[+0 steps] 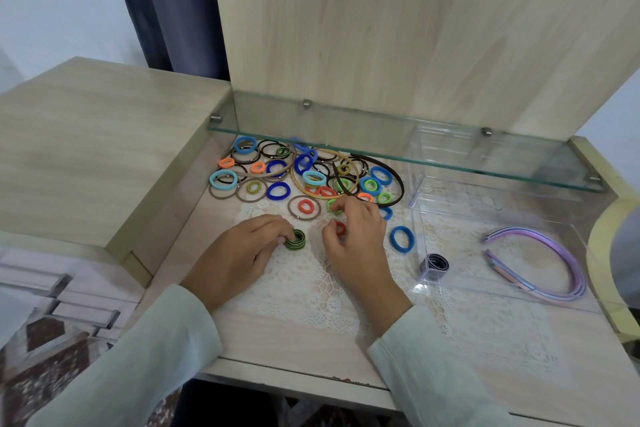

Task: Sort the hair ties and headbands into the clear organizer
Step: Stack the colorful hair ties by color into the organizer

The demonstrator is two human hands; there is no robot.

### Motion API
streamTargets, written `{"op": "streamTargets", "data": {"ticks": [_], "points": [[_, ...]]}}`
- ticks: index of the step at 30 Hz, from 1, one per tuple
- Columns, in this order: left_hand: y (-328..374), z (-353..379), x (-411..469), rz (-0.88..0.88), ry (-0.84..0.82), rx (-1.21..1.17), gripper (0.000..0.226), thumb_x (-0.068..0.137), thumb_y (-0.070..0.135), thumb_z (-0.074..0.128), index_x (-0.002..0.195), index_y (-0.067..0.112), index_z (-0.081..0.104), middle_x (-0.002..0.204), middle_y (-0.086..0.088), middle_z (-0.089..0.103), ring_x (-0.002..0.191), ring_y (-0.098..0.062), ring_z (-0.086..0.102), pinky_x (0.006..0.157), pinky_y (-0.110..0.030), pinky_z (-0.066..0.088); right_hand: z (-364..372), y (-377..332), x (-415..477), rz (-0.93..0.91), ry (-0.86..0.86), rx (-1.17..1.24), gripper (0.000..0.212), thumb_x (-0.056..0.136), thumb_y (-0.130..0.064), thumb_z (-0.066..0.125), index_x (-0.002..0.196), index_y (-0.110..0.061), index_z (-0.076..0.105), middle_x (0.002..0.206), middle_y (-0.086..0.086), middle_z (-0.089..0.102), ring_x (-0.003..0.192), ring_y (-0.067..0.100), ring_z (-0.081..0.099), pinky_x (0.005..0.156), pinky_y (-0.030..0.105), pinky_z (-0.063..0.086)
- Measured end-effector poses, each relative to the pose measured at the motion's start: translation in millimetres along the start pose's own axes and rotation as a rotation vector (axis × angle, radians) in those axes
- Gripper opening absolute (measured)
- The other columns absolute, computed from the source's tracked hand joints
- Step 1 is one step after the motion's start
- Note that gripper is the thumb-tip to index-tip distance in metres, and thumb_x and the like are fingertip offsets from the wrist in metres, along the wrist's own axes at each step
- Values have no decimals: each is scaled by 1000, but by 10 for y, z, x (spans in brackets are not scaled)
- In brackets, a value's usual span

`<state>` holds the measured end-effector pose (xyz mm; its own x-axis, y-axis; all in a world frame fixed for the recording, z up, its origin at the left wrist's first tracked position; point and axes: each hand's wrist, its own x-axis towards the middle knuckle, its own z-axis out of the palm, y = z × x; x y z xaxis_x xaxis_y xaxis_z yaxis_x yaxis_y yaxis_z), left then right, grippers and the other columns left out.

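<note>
1. The left hand (pixel 242 250) is being held low on the white lace mat (pixel 311 284). Its fingers are curled and are gripping a stack of green-and-black striped elastic hair ties (pixel 295 240), which is being kept upright on the mat, outside the organizer.
2. Behind both hands, a loose pile of mixed coloured fabric hair ties (pixel 277 180) is lying unsorted under the glass shelf (pixel 381 137). Blue, orange, green, brown and black rings are lying mixed together in it. At least a thin tan hoop headband (pixel 313 192) and a dark brown headband (pixel 398 180) are lying among them.
3. The right hand (pixel 356 239) is being held just beside the left. A small red fabric hair tie (pixel 340 228) is being pinched between thumb and curled fingers, and a light green fabric hair tie (pixel 333 206) is being touched by the fingertips; a firm grip on it cannot be confirmed.
4. A single royal-blue fabric hair tie (pixel 402 238) is lying alone between the right hand and the organizer.
5. The clear plastic organizer (pixel 464 284) is standing at the right. A stack of dark purple-black hair ties (pixel 434 267) is lying in its near left corner.
6. A set of pastel lilac and blue plastic headbands (pixel 540 263) is lying in the same tray, further right.
7. Judgement: the sorting is being assessed as at an early stage. Two groups are placed, a third is being gathered, and most ties and headbands are awaiting placement.
</note>
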<state>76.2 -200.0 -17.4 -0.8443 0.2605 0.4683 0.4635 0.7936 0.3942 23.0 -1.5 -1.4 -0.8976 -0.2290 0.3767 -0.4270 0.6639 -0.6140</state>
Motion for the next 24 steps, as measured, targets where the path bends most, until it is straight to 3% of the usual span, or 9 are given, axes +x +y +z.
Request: {"op": "streamTargets", "data": {"ticks": [3, 7, 11, 14, 17, 24], "points": [[-39, 22, -11, -33, -14, 20, 27, 96, 10, 51, 119, 17, 65, 120, 3, 66, 114, -10, 59, 99, -20, 44, 7, 2, -3, 4, 5, 6, 16, 87, -17, 53, 102, -22, 53, 101, -18, 47, 103, 3, 32, 85, 27, 24], [12, -7, 18, -121, -17, 31, 55, 94, -1, 51, 141, 28, 46, 137, 6, 56, 131, -13, 48, 109, -33, 40, 21, 12, 23, 23, 46, -1, 17, 86, -20, 53, 103, -23, 54, 103, -15, 51, 104, 6, 36, 86, 30, 29], [7, -31, 71, -393, -19, 232, 55, 93, 33, 33, 148, 30, 32, 154, 2, 38, 146, -22, 28, 117, -51, 23, 36, 21, 147, -21, 56, -125, 28, 86, -26, 49, 112, -21, 59, 114, -7, 57, 113, 15, 40, 92, 36, 33], [-23, 14, 85, -565, -113, 291, 67, 90, 48, 19, 154, 29, 22, 164, 1, 15, 151, -24, 8, 120, -47, 5, 69, 28, 361, -53, -9, -244, 33, 91, -29, 49, 122, -21, 59, 124, -4, 54, 119, 18, 38, 97, 37, 31], [-47, 55, 106, -618, -183, 339, 66, 96, 51, 14, 157, 29, 6, 165, 0, -3, 152, -24, -4, 121, -45, -2, 134, 15, 643, -90, -79, -302, 40, 94, -30, 48, 132, -20, 54, 134, -1, 51, 126, 22, 36, 102, 40, 31], [-21, 50, 155, -662, -253, 350, 65, 101, 49, 24, 157, 31, -7, 164, 1, -15, 151, -24, -14, 121, -44, -7, 449, -134, 1162, -184, -242, -439, 44, 99, -33, 35, 141, -24, 45, 145, 0, 44, 133, 30, 36, 111, 47, 26]]}}
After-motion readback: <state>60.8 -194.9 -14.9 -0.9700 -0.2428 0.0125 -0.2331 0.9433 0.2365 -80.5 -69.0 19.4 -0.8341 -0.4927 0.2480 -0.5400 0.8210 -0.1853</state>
